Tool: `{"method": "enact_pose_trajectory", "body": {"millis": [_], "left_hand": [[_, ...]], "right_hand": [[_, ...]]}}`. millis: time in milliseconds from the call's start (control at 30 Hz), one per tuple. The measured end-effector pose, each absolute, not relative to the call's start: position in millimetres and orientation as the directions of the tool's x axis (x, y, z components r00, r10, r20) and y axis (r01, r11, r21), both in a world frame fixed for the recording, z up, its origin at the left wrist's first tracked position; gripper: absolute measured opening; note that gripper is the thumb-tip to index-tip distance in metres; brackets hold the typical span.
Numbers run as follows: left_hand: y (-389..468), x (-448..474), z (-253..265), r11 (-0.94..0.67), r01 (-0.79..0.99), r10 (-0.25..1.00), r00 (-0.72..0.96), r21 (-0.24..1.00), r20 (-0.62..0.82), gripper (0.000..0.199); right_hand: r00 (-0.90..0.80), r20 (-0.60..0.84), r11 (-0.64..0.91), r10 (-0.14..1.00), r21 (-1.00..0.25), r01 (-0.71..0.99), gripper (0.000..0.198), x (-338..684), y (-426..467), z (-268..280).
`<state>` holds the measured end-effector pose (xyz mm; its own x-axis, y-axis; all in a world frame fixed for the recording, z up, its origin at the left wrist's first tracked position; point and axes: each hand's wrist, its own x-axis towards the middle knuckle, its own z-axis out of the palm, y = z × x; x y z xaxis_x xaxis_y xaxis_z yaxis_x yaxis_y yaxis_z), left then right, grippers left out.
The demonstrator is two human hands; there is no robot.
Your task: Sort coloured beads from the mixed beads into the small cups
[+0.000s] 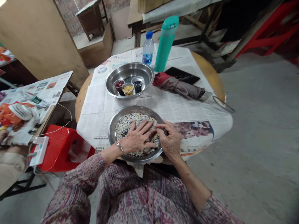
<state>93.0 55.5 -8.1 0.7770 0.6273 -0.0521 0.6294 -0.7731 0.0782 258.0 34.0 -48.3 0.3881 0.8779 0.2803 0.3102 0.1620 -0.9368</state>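
A round metal basin (112,124) in front of me holds a spread mix of pale grains (127,122) with yellow and dark ones among them. My left hand (139,137), with a bracelet at the wrist, lies over the mix with its fingers spread. At the basin's right rim is my right hand (170,138), thumb and forefinger bent close together over the grains. What is between them, if anything, is hidden. Beyond, a second metal basin (121,71) contains three clear cups: red beans (119,84), yellow beans (128,90) and black beans (137,84).
Newspaper (93,115) covers the round table. Behind the basins stand a water bottle (148,49) and a teal flask (165,43). A folded umbrella (182,87) and a dark tablet-like slab (182,75) lie at right. A red stool (58,149) with a power strip (39,151) is at left.
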Motion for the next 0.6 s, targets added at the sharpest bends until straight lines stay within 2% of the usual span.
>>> {"method": "enact_pose_trajectory", "body": {"millis": [300, 600], "left_hand": [[65.8, 64.2, 4.8, -0.589, 0.805, 0.806, 0.580, -0.065, -0.122, 0.074], [35.0, 32.4, 30.4, -0.486, 0.874, 0.861, 0.480, 0.004, -0.170, 0.059]], "right_hand": [[0.390, 0.285, 0.168, 0.876, -0.937, 0.308, 0.017, 258.8, 34.6, -50.4], [0.397, 0.281, 0.160, 0.874, -0.937, 0.311, 0.017, 259.3, 34.9, -52.5]]}}
